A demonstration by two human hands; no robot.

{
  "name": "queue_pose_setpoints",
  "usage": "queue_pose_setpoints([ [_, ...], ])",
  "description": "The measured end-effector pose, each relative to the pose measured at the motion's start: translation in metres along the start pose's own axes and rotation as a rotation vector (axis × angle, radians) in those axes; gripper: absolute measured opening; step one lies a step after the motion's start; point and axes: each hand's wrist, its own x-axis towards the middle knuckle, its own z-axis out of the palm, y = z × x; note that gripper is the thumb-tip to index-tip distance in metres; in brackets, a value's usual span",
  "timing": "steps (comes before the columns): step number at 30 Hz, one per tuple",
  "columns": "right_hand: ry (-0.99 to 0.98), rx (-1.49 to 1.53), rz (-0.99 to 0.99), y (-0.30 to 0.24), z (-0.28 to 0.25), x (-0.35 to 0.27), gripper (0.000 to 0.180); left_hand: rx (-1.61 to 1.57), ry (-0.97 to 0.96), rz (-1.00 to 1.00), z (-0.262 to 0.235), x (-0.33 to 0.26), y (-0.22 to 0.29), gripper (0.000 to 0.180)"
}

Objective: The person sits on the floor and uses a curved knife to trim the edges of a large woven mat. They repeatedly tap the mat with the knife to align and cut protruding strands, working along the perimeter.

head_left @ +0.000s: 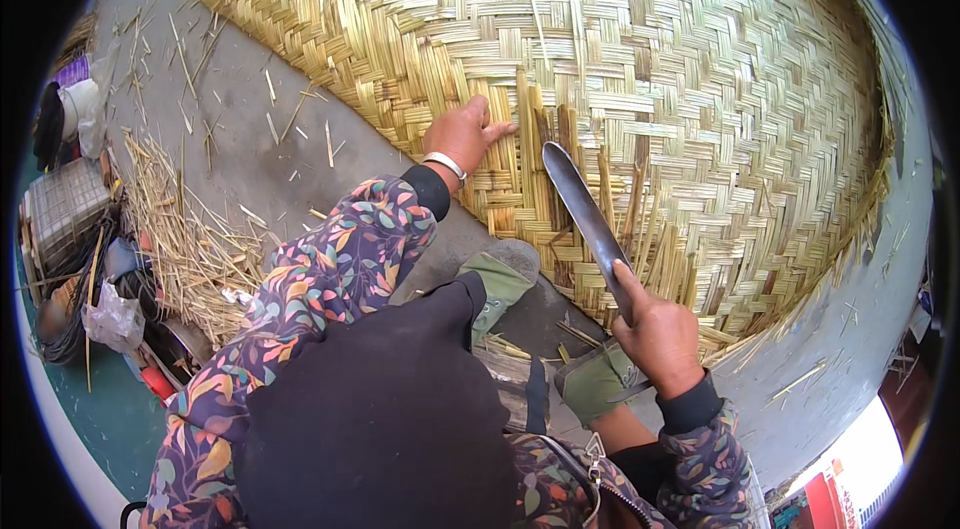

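While left hand [462, 134] presses mat [650, 59], right hand [655, 334] (fisted) grips blade [585, 214].

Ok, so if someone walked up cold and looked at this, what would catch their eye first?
First the big woven mat of pale strips, which fills the upper middle and right and lies on the grey floor. Next the long metal blade gripped by the right hand at lower centre, with its tip over the mat's near edge. The left hand presses flat on the weave, and loose straw lies piled at the left.
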Motion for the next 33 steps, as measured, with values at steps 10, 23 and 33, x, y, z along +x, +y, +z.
queue_pose_setpoints([
  [10, -0.178, 1.304, 0.052, 0.006, -0.014, 0.023, 0.066, -0.924, -0.181, -0.246, -0.002, -0.004, 0.031, 0.038],
  [23, -0.54, 1.41, 0.199, -0.02, -0.02, 0.059, 0.061, -0.931, -0.152, -0.326, 0.017, -0.024, 0.01, 0.018],
  [33, -0.176, 0.385, 0.047, -0.034, -0.018, 0.056, 0.06, -0.954, -0.257, -0.263, 0.001, -0.029, 0.017, 0.022],
])
